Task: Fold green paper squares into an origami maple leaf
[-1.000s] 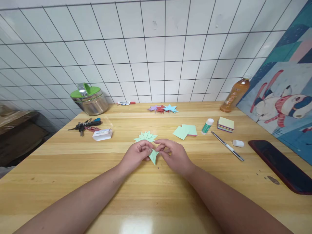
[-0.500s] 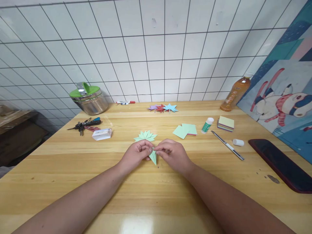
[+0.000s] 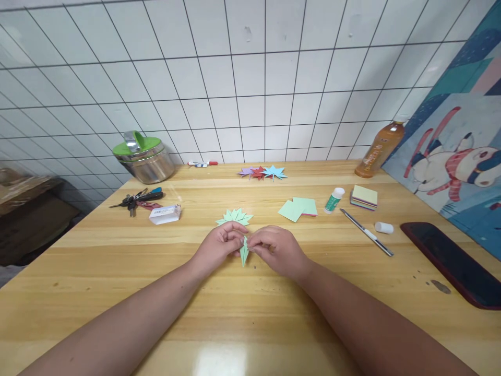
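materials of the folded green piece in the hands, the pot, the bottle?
Folded green piece: matte paper, judging by its crisp creases.
Pot: shiny metal body, likely stainless steel, from its silvery reflections; the green lid is probably plastic.
Bottle: smooth and see-through, amber contents showing; likely plastic, though glass isn't ruled out.

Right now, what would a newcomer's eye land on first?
Probably the small folded green paper at mid-table, held by the left hand, with the right hand at its edge. Next, likely the bright green lid on the steel pot, back left, and the overlapping purple, red and blue paper shapes at the back, near the tiled wall.
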The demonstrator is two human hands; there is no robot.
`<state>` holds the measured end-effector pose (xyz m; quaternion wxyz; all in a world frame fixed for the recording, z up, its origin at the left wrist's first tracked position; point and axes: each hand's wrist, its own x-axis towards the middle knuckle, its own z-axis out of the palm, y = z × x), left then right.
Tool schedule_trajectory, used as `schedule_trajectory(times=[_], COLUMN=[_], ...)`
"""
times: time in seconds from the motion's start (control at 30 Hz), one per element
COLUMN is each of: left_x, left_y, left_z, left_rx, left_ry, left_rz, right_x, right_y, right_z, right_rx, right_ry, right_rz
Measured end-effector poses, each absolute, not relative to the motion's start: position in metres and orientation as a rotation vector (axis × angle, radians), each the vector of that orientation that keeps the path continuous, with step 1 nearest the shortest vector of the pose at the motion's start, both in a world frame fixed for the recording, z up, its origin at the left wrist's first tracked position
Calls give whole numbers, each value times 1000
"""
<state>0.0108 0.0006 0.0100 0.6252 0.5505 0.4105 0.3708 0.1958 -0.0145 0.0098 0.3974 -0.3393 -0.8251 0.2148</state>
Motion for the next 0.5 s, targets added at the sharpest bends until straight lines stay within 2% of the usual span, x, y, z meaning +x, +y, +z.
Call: schedule_trajectory(times=[0.2,0.5], left_x=[8,12], left_y=[1,1], left_z=[10,7], left_rx=[1265,1287], left_ry=[897,941], left_rz=[859,899], right_x=[196,190], right_y=[-16,-17], right_z=[11,6], right_rx=[-898,-1025], right_ry=[-2178,-1964], right_rz=[441,721])
